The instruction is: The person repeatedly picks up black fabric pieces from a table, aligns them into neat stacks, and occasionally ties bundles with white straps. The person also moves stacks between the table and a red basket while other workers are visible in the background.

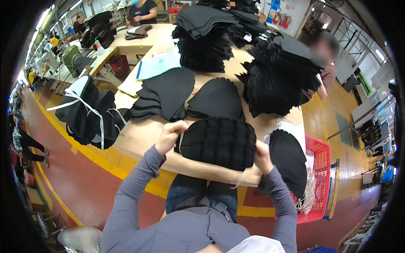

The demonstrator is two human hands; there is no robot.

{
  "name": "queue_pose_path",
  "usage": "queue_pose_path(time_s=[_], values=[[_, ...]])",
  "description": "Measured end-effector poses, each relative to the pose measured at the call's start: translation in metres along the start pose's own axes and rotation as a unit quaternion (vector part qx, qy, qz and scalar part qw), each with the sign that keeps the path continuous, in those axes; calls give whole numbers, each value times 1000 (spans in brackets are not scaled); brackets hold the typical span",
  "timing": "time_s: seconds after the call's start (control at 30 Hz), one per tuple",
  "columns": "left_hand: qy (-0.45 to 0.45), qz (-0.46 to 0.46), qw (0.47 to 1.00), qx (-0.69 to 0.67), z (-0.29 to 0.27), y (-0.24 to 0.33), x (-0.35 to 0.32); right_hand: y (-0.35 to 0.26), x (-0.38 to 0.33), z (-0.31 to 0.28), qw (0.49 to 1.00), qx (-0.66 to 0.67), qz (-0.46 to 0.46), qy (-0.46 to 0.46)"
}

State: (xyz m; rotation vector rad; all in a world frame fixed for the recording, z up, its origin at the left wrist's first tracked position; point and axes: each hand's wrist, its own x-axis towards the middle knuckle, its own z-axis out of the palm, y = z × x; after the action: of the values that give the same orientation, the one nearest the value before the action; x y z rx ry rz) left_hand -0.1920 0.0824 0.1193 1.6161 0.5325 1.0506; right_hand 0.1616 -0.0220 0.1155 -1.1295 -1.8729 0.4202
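A thick bundle of black cut pieces (219,142), stacked on edge, lies at the table's near edge in front of me. My left hand (169,135) is closed at its left end, pinching a white strip (181,141) that runs down beside the pieces. At the opposite end my right hand (263,157) is closed against the bundle; its fingertips are partly hidden. A loose white strip end hangs below the table edge. Just beyond the bundle lie a fanned black stack (162,95) and a smaller black stack (217,98).
Tall black stacks (206,38) (278,80) fill the table's far side. Tied black bundles (86,111) sit at the left edge. On the right are more black pieces (289,158) and a red basket (322,168) with white strips. A person (325,63) stands at the right.
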Motion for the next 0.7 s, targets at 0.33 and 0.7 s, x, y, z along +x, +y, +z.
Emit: queue_pose_path(time_s=[0.33, 0.7], values=[[-264, 335, 807, 409, -4, -27, -24, 5, -37, -10, 816, -374, -393, -198], [-259, -162, 928, 214, -37, 11, -15, -26, 26, -47, 884, -77, 330, -321]])
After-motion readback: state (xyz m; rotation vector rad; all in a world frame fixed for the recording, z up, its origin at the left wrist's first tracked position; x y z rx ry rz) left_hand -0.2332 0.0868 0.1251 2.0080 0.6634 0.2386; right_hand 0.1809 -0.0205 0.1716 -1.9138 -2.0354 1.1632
